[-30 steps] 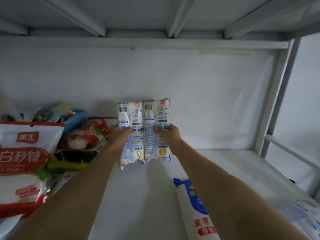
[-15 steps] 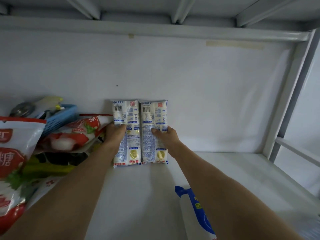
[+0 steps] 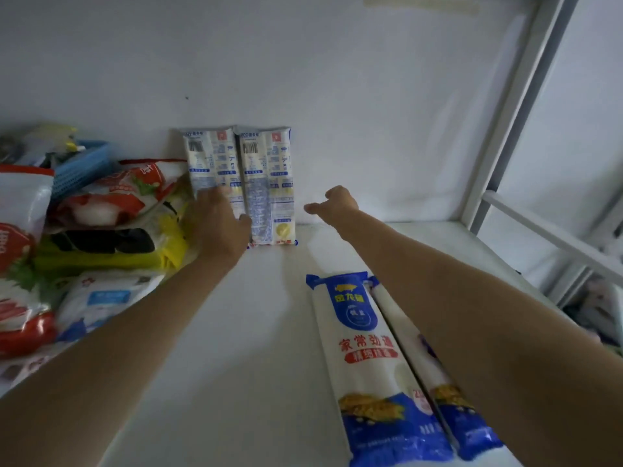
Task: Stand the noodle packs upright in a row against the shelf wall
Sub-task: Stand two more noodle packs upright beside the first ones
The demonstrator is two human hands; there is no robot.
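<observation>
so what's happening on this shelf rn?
A person is lining up noodle packs against the shelf wall. Two small packs stand upright side by side against it. The left hand rests flat on the left one, steadying it. The right hand is open and off the packs, just to their right. Two long blue-and-white noodle packs lie flat on the shelf floor, not yet stood up.

White shelf [image 3: 256, 332]: two noodle packs [image 3: 241, 183] upright at my back wall, two longer packs [image 3: 377, 362] lying flat right, heap of food bags [image 3: 101, 210] left.
</observation>
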